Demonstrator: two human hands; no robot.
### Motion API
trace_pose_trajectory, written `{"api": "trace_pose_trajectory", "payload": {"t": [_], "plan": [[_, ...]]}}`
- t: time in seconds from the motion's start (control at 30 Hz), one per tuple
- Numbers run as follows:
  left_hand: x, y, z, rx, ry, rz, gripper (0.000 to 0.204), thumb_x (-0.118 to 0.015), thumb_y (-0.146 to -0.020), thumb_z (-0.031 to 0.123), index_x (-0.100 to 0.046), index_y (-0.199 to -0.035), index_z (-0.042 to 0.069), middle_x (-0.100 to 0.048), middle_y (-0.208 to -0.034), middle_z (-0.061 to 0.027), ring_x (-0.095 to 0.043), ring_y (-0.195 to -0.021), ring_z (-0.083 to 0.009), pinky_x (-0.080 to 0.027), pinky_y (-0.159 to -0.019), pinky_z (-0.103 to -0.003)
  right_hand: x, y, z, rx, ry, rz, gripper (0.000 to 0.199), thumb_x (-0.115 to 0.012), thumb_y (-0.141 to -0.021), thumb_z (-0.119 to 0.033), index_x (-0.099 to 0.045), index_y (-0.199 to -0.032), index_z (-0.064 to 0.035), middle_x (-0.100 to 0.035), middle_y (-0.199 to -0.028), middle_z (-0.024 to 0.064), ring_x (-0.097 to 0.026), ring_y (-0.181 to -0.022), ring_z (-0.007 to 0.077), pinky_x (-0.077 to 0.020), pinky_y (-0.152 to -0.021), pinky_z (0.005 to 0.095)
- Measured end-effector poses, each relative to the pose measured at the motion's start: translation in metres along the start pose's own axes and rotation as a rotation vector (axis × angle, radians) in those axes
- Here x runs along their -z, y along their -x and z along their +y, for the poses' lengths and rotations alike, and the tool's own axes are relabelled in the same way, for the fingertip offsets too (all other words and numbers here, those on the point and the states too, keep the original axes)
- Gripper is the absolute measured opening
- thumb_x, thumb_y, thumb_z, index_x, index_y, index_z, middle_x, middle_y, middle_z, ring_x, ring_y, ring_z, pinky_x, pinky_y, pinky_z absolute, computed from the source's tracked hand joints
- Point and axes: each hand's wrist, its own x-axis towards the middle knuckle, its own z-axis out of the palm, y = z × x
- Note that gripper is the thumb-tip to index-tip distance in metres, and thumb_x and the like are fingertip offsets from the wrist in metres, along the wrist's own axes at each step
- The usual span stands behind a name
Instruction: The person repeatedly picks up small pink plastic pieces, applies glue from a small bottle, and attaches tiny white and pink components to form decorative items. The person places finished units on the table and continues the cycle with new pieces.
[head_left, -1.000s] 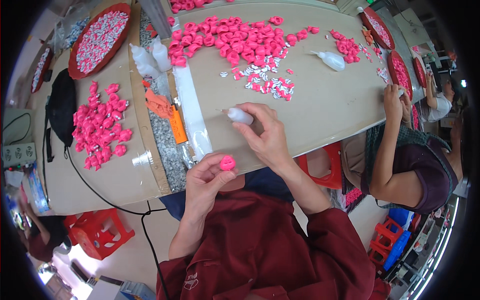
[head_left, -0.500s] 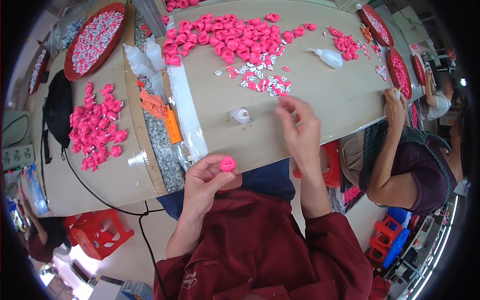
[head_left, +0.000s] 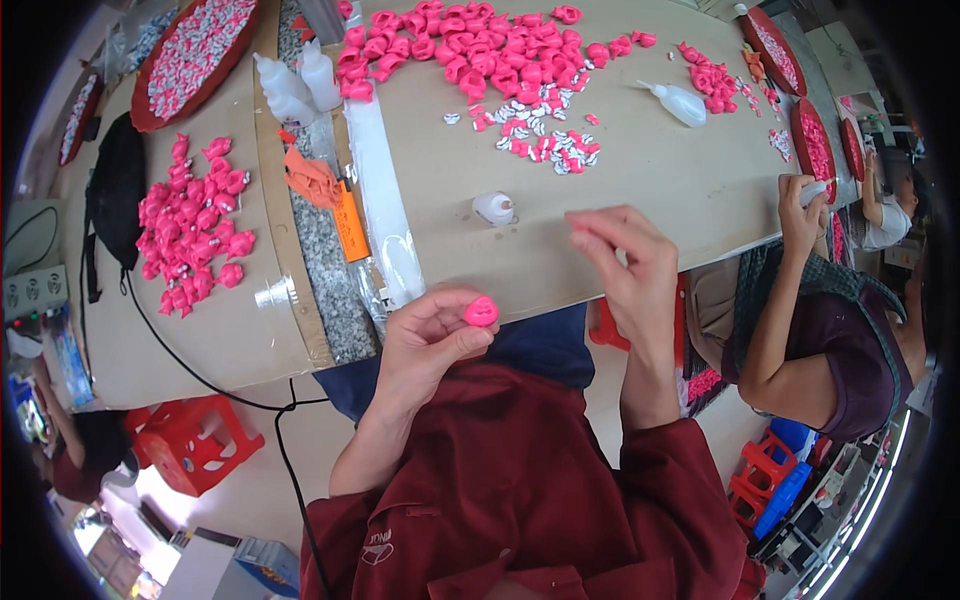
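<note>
My left hand [head_left: 432,335] pinches a small rounded pink plastic part [head_left: 481,311] between thumb and fingers, just off the table's near edge. To its right, my right hand [head_left: 635,255] hovers over that edge with thumb and index finger pressed together; a hint of pink shows at the fingertips, too small to name. Between and beyond the hands is a small whitish squeeze bottle [head_left: 493,208] with a brownish tip. Farther back lie a scatter of small pink-and-white pieces [head_left: 550,140] and a heap of hollow pink parts [head_left: 470,50].
Another squeeze bottle [head_left: 678,103] lies at the right rear. Several bottles [head_left: 290,90], an orange rag [head_left: 312,180] and an orange-handled tool [head_left: 350,225] are at left. Finished-looking pink figures [head_left: 190,230] cover the left table. A co-worker's hand [head_left: 803,205] holds a bottle at right.
My right hand has drawn nearer and its fingers have closed into a pinch. The view has shifted slightly; my left hand still holds the pink part.
</note>
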Motion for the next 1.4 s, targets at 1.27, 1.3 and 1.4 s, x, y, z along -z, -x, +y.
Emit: {"api": "trace_pose_trajectory", "payload": {"t": [1.27,1.3,1.4], "plan": [[-0.007,0.001,0.004,-0.136,-0.396,-0.159,0.031,-0.065,-0.072,-0.007,-0.065,-0.101,0.004,-0.059,-0.101,-0.0076,-0.06,-0.086,-0.0134,-0.051,-0.074,-0.023,-0.01,0.037,0.007,-0.286,-0.537,-0.502,0.009,-0.071,-0.072,-0.003,-0.067,-0.081,-0.0016,-0.062,-0.073,0.0036,-0.053,-0.062,0.005,-0.0414,-0.054,0.0208],[-0.007,0.002,0.004,-0.155,-0.411,-0.155,0.031,-0.065,-0.072,-0.007,-0.065,-0.101,0.004,-0.059,-0.1,-0.0074,-0.06,-0.086,-0.0134,-0.05,-0.074,-0.022,-0.01,0.038,0.01,-0.312,-0.609,-0.559,0.009,-0.07,-0.073,-0.003,-0.067,-0.081,-0.0011,-0.063,-0.074,0.0043,-0.054,-0.063,0.0052,-0.042,-0.054,0.0204],[-0.009,0.002,0.004,-0.199,-0.446,-0.132,0.031,-0.065,-0.072,-0.006,-0.065,-0.101,0.004,-0.059,-0.098,-0.007,-0.06,-0.086,-0.0133,-0.05,-0.073,-0.022,-0.013,0.04,0.011,-0.257,-0.592,-0.536,0.007,-0.068,-0.075,-0.003,-0.067,-0.081,0.0001,-0.065,-0.075,0.0058,-0.058,-0.065,0.006,-0.0433,-0.056,0.0197]]}}
